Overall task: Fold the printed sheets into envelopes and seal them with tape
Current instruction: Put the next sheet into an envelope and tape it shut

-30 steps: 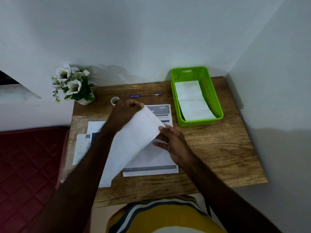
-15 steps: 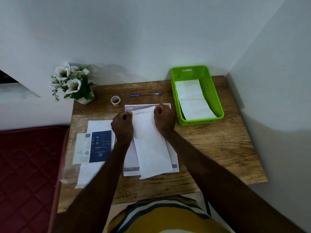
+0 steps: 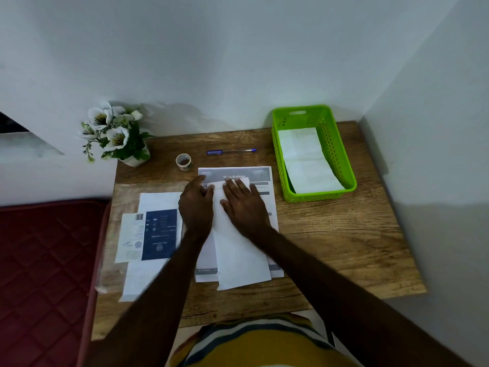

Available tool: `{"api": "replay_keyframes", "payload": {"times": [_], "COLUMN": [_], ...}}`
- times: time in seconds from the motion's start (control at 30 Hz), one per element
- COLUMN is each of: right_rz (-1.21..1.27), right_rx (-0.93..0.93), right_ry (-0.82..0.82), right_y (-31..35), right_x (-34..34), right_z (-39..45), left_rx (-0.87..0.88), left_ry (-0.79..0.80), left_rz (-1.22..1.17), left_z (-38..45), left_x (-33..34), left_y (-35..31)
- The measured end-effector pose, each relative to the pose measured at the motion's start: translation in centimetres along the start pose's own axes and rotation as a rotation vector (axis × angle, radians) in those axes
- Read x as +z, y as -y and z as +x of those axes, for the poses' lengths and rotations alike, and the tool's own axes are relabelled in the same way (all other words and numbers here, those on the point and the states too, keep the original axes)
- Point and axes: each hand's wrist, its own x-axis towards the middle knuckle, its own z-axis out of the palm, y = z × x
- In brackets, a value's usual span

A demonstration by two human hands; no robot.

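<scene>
Our left hand [image 3: 196, 207] and right hand [image 3: 244, 205] flat, fingers straight, pressing the smooth long folded sheet [image 3: 239, 256], left of the perforated green basket [image 3: 332, 144]

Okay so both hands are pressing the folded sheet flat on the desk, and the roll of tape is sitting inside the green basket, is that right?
Not quite. The head view shows the roll of tape standing on the desk, left of the pen, not inside the green basket. The rest holds: the left hand and right hand press the folded sheet flat.
</scene>
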Motion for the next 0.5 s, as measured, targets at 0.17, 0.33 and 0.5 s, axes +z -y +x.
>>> {"api": "replay_keyframes", "payload": {"times": [0.17, 0.33, 0.5], "right_rz": [-0.026, -0.068, -0.107], "right_rx": [-0.002, 0.009, 0.008], "right_ry": [0.064, 0.14, 0.132], "right_y": [-0.3, -0.5, -0.3], "right_x": [0.7, 0.9, 1.5], "right_z": [-0.4, -0.2, -0.6], "left_rx": [-0.01, 0.013, 0.088], "left_ry": [0.001, -0.15, 0.009], "left_rz": [0.025, 0.191, 0.359], "left_z": [1.2, 3.8, 6.2], "left_x": [-0.5, -2.5, -2.9], "left_y": [0.1, -0.4, 0.7]}}
